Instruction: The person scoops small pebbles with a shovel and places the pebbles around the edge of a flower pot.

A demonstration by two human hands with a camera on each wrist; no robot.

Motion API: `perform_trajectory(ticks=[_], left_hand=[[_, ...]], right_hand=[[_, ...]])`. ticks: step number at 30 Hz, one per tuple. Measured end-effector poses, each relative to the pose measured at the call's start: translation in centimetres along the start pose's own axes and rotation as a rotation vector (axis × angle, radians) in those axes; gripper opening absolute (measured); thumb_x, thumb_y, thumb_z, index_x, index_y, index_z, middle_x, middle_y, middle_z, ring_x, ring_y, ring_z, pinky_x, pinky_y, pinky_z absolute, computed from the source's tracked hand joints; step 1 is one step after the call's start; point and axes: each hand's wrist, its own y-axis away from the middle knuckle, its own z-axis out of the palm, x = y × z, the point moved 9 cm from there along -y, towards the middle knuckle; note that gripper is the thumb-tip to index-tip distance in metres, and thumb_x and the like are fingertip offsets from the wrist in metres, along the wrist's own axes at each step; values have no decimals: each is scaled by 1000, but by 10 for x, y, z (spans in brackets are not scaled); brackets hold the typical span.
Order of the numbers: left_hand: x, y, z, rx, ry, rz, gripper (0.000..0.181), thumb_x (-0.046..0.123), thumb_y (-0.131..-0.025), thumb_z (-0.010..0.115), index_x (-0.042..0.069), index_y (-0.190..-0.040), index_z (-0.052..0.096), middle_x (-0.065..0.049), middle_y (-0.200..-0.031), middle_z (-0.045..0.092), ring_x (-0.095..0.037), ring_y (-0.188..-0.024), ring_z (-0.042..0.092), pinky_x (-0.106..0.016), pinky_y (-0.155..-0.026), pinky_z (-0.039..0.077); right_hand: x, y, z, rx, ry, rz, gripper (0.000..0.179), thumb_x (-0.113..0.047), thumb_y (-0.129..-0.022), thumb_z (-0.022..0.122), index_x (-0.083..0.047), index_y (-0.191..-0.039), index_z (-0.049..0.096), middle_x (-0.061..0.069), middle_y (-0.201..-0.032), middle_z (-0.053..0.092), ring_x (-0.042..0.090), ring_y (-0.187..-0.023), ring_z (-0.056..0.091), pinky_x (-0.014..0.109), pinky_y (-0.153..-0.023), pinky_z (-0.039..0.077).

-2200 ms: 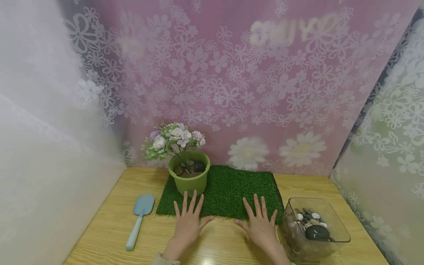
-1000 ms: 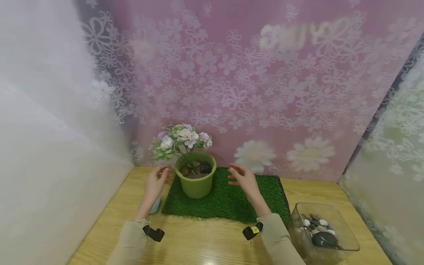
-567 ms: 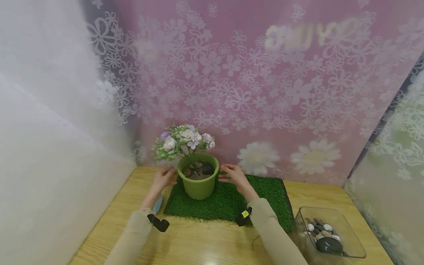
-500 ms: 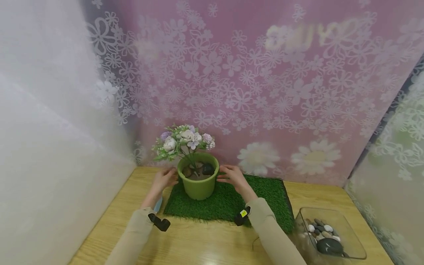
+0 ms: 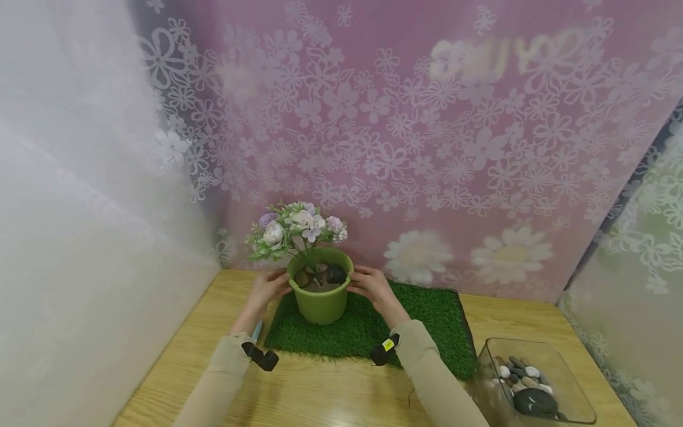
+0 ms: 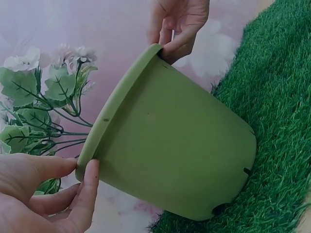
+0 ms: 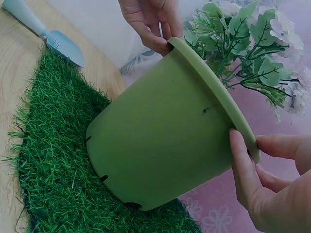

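Note:
A green flowerpot (image 5: 320,305) stands on the artificial turf mat (image 5: 368,338), holding a bunch of white and purple flowers (image 5: 299,225) and several stones (image 5: 336,274). My left hand (image 5: 267,287) pinches the left side of its rim. On the opposite side, my right hand (image 5: 373,287) does the same. In the left wrist view, the left thumb and fingers (image 6: 90,194) straddle the rim. The right wrist view has the right thumb on the rim's upper side and fingers (image 7: 240,160) beneath it.
A clear container (image 5: 539,379) of pebbles and a large black stone stands at the table's right. The blue trowel (image 7: 63,46) lies left of the mat, mostly hidden by my left arm in the head view. A floral curtain (image 5: 373,148) hangs behind.
Both hands have risen from spread above the mat's front edge, reached forward to either side of the flowerpot and closed in on its rim. The head view has shifted slightly.

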Motion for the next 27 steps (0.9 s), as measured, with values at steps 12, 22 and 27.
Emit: perform_trajectory(ticks=[12, 22, 27], left_hand=[[4, -2, 1, 57, 28, 27, 45, 6, -104, 55, -13, -144, 46, -32, -145, 46, -27, -110, 62, -51, -109, 43], [23, 1, 22, 50, -3, 79, 44, 9, -103, 58, -5, -144, 51, -28, -142, 52, -30, -114, 63, -35, -94, 55], [34, 5, 39, 24, -5, 97, 43, 9, -102, 61, -4, -142, 54, -27, -137, 56, -28, -109, 67, -33, -88, 57]], right_hand=[[-7, 8, 0, -9, -1, -32, 46, -6, -102, 60, 6, -144, 49, 28, -132, 56, 15, -88, 67, 39, -95, 55], [-24, 27, -19, 27, 8, -111, 44, -8, -103, 59, 3, -144, 49, 22, -121, 60, 16, -90, 66, 39, -94, 56], [-29, 37, -34, 53, 18, -125, 44, -12, -104, 58, 1, -146, 49, 26, -132, 55, 14, -94, 64, 42, -100, 52]])
